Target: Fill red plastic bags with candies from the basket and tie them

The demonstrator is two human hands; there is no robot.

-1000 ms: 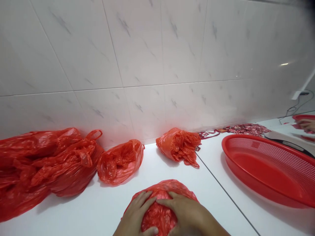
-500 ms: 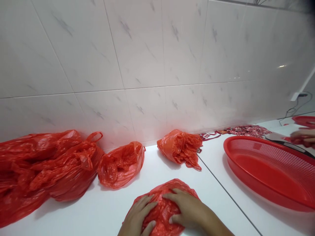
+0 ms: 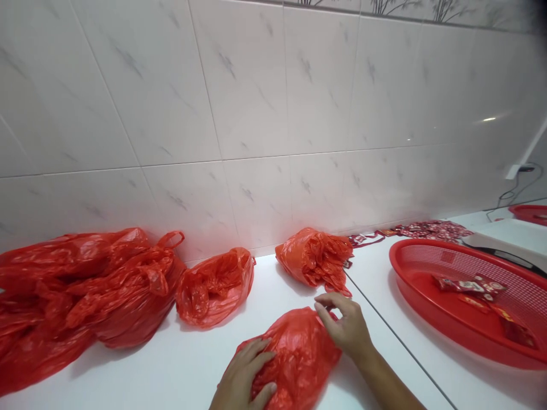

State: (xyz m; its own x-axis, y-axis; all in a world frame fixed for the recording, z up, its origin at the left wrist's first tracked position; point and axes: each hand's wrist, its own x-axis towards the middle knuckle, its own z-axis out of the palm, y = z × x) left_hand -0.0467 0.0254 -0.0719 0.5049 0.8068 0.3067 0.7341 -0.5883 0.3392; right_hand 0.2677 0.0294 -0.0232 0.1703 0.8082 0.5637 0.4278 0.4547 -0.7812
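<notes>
A crumpled red plastic bag (image 3: 301,353) lies at the front of the white table, bulging in the middle. Resting on its left side is my left hand (image 3: 248,376), fingers spread and open. My right hand (image 3: 346,327) hovers at the bag's upper right edge, fingers curved and thumb slightly apart, with nothing visible between them. Behind it sits a bunched red bag (image 3: 305,256) against the wall. To its left stands another red bag (image 3: 216,287) with its mouth gaping, beside a large heap of red plastic bags (image 3: 98,290).
On the right stands a red plastic basket (image 3: 427,319) with several small red packets (image 3: 470,285) inside. Beyond it are a pile of red-and-white packets (image 3: 431,229) and a white device with a dark front (image 3: 513,242). A tiled wall (image 3: 256,114) closes the back.
My right hand has lifted off the bag's top to its upper right edge. Several packets now lie in the basket. A co-worker's hand at far right has left the view.
</notes>
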